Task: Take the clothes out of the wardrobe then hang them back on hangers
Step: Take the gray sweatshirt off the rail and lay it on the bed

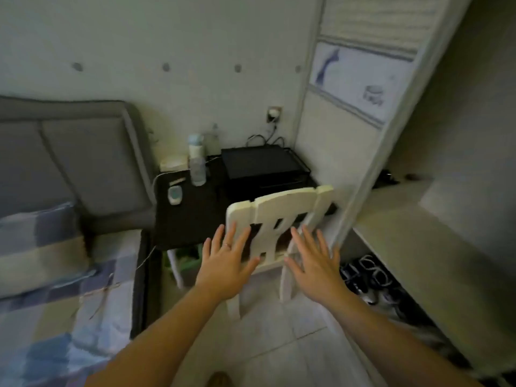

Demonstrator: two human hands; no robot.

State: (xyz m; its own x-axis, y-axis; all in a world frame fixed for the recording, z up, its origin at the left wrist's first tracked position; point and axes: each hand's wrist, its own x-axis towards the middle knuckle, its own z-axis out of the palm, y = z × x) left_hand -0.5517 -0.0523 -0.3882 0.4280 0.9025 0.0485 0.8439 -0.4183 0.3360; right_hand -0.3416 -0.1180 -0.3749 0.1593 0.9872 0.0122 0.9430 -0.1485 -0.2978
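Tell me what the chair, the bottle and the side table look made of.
Chair: probably moulded plastic, cream and matte, with thick slats and rounded edges that look cast in one piece.
Bottle: probably clear plastic, with a see-through body and a pale cap.
Table: black top with a dull finish. It could be laminate or painted wood, and the blur leaves that open.

Wardrobe (405,233) cut off right; shoes (374,272) inside blurred; bed (55,275) cut off left.

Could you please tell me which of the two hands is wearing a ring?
The left hand wears a thin band; the right hand has bare fingers.
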